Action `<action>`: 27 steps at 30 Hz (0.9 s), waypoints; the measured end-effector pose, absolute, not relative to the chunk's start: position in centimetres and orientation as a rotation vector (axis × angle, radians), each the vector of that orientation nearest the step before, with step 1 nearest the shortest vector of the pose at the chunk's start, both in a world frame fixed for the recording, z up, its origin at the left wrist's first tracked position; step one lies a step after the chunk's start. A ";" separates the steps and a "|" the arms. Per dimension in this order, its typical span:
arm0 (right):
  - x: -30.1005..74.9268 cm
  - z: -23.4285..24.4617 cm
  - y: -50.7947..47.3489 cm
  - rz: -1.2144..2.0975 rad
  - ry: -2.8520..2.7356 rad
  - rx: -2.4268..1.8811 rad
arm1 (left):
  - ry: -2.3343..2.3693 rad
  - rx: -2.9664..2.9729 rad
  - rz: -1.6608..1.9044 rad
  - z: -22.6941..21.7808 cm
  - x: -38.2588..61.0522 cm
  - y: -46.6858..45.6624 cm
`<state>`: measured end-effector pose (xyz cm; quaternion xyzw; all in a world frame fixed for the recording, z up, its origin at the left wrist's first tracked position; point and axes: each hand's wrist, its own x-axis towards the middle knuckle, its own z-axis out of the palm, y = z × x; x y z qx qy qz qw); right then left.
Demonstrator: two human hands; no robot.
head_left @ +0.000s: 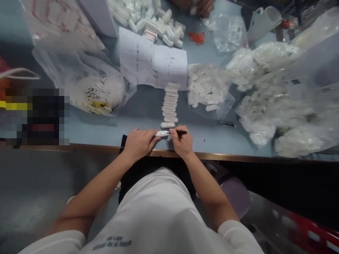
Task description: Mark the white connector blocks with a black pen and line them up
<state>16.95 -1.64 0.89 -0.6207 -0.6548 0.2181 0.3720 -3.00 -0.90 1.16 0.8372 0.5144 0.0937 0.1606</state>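
Note:
My left hand [140,143] pinches a small white plastic tag [161,133] at the table's near edge. My right hand [181,141] grips a black marker pen [180,132], and its tip meets the tag's right end. Just beyond my hands, a neat column of similar white tags [169,104] runs up the blue-grey table [206,135] towards a printed paper sheet [153,58]. The lowest tag [167,125] lies a little above my fingers.
A clear bag of white plastic pieces [208,86] lies right of the column, with larger bulging bags [272,102] beyond it. Another person's hands [203,6] work at the far edge near a loose heap of white pieces [150,23]. Orange clips [196,37] and a dark pen [226,124] lie nearby.

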 end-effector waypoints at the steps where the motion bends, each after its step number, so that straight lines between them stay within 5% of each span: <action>1: 17.0 0.9 -1.7 0.559 -1.660 -1.601 | 1.473 2.396 0.262 1.2 -3.0 -0.9; 27: 16.9 0.6 -1.6 0.545 -1.733 -1.584 | 1.464 2.366 0.276 0.9 -2.9 -0.9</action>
